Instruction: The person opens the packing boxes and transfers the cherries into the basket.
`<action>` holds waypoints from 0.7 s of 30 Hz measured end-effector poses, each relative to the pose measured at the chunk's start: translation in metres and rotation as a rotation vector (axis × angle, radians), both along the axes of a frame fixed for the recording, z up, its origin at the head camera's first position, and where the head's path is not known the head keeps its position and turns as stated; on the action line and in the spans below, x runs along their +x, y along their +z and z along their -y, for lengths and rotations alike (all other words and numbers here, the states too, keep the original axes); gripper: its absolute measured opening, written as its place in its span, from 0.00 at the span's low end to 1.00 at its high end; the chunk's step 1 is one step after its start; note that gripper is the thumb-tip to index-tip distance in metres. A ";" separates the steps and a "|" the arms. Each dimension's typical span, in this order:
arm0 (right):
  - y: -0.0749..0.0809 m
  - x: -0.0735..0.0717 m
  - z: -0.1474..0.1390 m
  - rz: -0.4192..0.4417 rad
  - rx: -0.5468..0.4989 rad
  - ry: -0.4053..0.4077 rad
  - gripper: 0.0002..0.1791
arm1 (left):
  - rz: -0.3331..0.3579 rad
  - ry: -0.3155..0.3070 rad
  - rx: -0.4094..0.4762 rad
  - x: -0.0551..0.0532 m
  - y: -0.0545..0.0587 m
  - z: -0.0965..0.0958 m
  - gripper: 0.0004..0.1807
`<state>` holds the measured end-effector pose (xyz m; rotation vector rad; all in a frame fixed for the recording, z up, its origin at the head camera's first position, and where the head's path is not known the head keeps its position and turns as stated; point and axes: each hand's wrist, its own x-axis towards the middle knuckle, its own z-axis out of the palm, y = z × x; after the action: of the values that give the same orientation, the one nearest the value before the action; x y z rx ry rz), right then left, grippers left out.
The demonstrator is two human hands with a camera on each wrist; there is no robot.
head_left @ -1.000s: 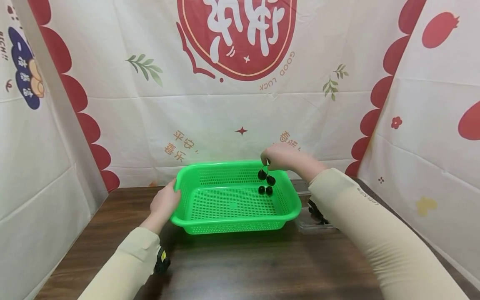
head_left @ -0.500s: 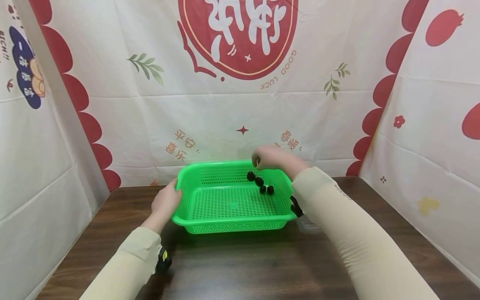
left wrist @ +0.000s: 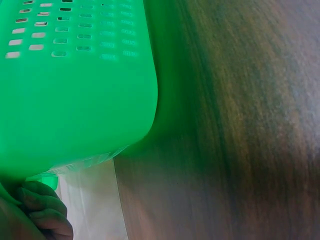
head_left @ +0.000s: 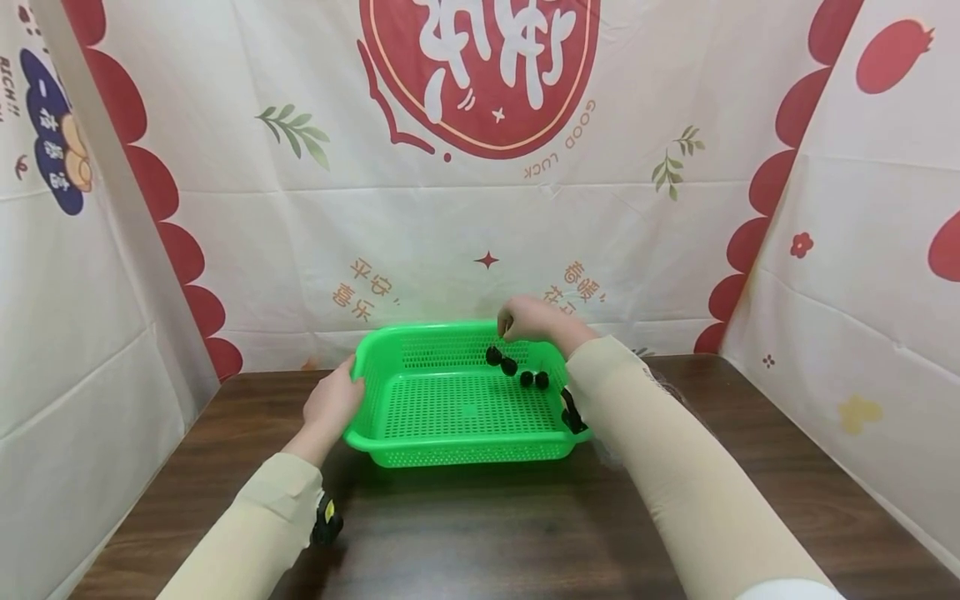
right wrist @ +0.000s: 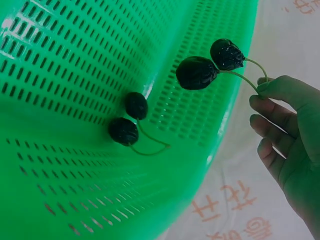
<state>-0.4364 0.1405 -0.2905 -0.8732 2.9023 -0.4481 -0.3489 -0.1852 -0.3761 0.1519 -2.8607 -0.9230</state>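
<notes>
Right wrist | our right grip (right wrist: 300,135) pinches two glossy dark round cherries (right wrist: 196,73) by stems (right wrist: 244,78) | hanging below, over green rectangular plastic basket (head_left: 468,410) our left grip (head_left: 332,406) holds

Left hand (head_left: 332,407): grips the left rim of the green basket (head_left: 468,457)
Right hand (head_left: 534,320): above the basket's far side, fingers curled
Held cherries (head_left: 492,356): two, hanging just below the right hand
Other cherries (head_left: 527,379): two, in the basket, below the right hand
Table (head_left: 465,533): brown, beneath both hands
</notes>
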 end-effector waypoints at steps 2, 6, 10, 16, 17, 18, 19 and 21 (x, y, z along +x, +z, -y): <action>-0.004 -0.004 0.001 0.005 -0.007 -0.008 0.10 | 0.003 0.000 -0.002 0.000 0.000 0.000 0.30; -0.011 -0.008 0.005 0.002 -0.005 -0.017 0.10 | 0.002 0.002 -0.005 0.000 0.000 0.000 0.31; -0.015 -0.011 0.011 0.022 -0.013 -0.033 0.11 | 0.004 0.002 -0.009 0.000 0.000 0.001 0.31; -0.020 -0.016 0.020 0.038 0.011 -0.025 0.11 | 0.000 0.001 -0.006 0.000 -0.001 0.001 0.31; -0.021 -0.017 0.021 0.034 0.019 -0.023 0.12 | 0.000 0.001 -0.004 0.000 -0.002 0.001 0.30; -0.021 -0.018 0.022 0.027 0.030 -0.024 0.13 | 0.001 0.001 -0.003 0.000 -0.002 0.001 0.30; -0.022 -0.019 0.023 0.026 0.037 -0.030 0.14 | 0.002 -0.001 -0.001 0.000 -0.002 0.001 0.30; -0.023 -0.020 0.025 0.013 0.060 -0.036 0.15 | 0.003 -0.003 0.000 0.000 -0.002 0.000 0.30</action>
<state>-0.4564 0.1154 -0.3131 -0.8075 2.9071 -0.3654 -0.3490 -0.1854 -0.3778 0.1495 -2.8641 -0.9245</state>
